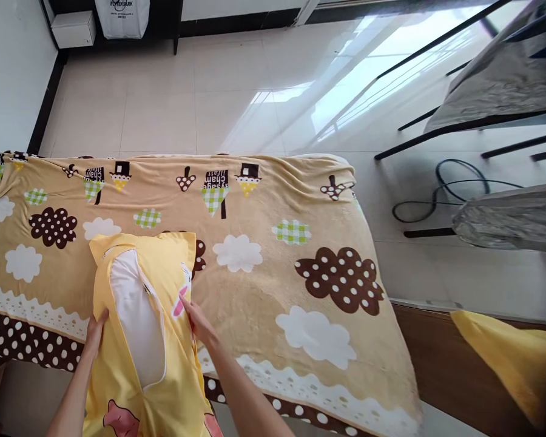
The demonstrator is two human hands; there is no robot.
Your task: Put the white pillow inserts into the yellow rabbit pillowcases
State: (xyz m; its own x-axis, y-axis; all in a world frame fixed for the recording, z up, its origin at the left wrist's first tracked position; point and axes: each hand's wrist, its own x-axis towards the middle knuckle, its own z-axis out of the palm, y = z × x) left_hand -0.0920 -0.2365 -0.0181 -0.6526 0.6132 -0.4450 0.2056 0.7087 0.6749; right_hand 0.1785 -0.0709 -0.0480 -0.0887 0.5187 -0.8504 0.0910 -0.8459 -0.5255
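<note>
A yellow pillowcase (177,340) with pink printed figures lies in front of me, its upper end on the patterned blanket. Its long zipper opening gapes, and a white pillow (134,315) shows inside. At the left edge, my left hand (96,331) is closed on the fabric, thumb on top. My right hand (199,320) grips the right edge, its thumb beside a pink and white print. The undersides of both hands are hidden by the cloth.
A beige blanket (264,291) with clouds and polka dots covers the bed. Yellow cloth (505,358) hangs over brown wood at the lower right. Beyond are a tiled floor (164,115), a dark cable (430,206), black-legged furniture under grey covers (495,91), and a white box (74,29).
</note>
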